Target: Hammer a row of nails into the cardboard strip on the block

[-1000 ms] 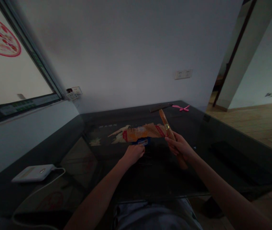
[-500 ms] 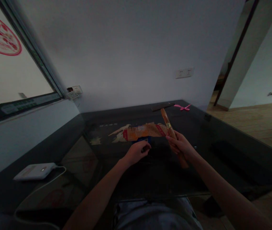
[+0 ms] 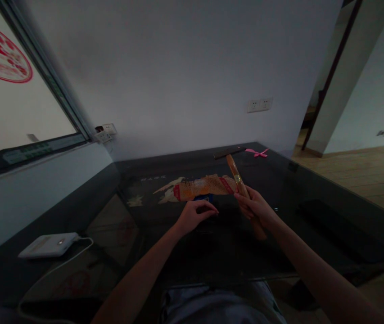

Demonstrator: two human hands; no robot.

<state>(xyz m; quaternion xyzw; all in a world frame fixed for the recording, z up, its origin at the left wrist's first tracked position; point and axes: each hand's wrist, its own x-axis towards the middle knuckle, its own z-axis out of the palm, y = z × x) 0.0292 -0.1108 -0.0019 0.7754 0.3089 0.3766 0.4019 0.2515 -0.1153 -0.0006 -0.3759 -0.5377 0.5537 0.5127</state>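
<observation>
Near table edge: the dark tabletop [image 3: 239, 258] lies between the person's clothed lap [image 3: 219, 303] and the orange patterned strip [image 3: 201, 188], the landmark here.
Forearms: both reach forward, converging towards the strip, wrists nearly straight.
Left hand [image 3: 194, 217]: just nearer than the strip, palm down, fingers curled, thumb and forefinger drawn close in a loose ring; whether something small sits between them I cannot tell.
Right hand [image 3: 253, 207]: beside the strip's right end, closed around the middle of a wooden handle, butt showing below the palm.
Hammer, as it appears [image 3: 238, 178]: crosses in front of the strip's right end, tilted, dark head [image 3: 223, 154] uppermost and beyond the strip.
Handling it well: my judgement is that a firm wrist and a grip nearer the butt would give steadier control, with the head kept well apart from the left fingertips.
Blue item [image 3: 208, 198]: against the strip's near side, partly hidden by the left hand.
Pink item [image 3: 260, 153]: beyond the strip, to its right.
</observation>
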